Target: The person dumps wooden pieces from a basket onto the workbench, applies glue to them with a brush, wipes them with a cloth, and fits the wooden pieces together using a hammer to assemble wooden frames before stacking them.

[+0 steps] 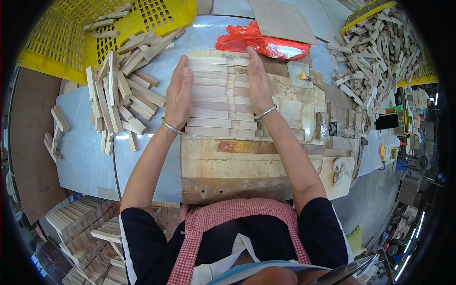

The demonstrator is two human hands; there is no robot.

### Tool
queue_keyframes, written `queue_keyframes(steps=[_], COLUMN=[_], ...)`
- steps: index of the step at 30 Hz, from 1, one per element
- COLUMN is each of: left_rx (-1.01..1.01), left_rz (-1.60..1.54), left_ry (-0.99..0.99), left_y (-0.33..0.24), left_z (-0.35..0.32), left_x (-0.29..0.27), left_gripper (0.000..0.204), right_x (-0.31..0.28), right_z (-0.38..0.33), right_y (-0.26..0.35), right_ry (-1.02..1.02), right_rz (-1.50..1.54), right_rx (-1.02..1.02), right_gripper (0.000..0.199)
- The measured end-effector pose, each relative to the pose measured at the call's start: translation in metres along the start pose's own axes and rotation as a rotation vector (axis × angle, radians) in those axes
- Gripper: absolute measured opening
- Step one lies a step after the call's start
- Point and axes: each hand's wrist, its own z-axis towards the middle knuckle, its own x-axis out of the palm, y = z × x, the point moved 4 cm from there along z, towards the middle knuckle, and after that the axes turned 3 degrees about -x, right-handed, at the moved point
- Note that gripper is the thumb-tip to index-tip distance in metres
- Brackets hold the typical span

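In front of me, several short pale wooden sticks (207, 90) lie side by side in a row, crosswise on a worn wooden work board (204, 164). A second column of shorter wooden pieces (242, 100) adjoins their right ends, with a narrow seam between. My left hand (179, 95) stands on edge against the left ends, fingers straight and pointing away from me. Against the right side rests my right hand (259, 85), also flat with fingers stretched out. Both palms face inward, with the wooden pieces between them; the palm sides are hidden.
Loose sticks (114, 99) are heaped at the left, beside a yellow crate (61, 42). Far right, another heap of sticks (380, 52) fills a yellow crate. A red plastic bag (242, 37) lies beyond the board. A dark phone (387, 121) and stacked wood (78, 218) are farther out.
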Motion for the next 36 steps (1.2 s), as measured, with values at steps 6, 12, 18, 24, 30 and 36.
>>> queue_keyframes(steps=[6, 12, 18, 24, 30, 36], left_rx=[0.097, 0.260, 0.347, 0.347, 0.326, 0.295], left_rz=[0.119, 0.492, 0.758, 0.705, 0.659, 0.650], left_ry=[0.080, 0.238, 0.235, 0.221, 0.225, 0.275], left_y=[0.006, 0.017, 0.021, 0.018, 0.020, 0.019], left_z=[-0.020, -0.067, -0.068, -0.066, -0.063, -0.056], left_x=[-0.026, -0.043, -0.028, -0.028, -0.033, -0.032], left_gripper=[0.076, 0.117, 0.127, 0.118, 0.117, 0.121], right_x=[-0.017, -0.052, -0.030, -0.011, -0.011, -0.008], right_z=[-0.015, -0.096, -0.106, -0.105, -0.104, -0.100], right_y=[0.014, 0.044, 0.041, 0.036, 0.036, 0.034], right_ry=[0.015, 0.452, 0.489, 0.433, 0.402, 0.433], right_rz=[0.049, -0.917, -1.080, -1.084, -1.075, -1.069], right_rx=[0.059, -0.192, -0.168, -0.149, -0.155, -0.127], right_gripper=[0.072, 0.106, 0.111, 0.113, 0.112, 0.116])
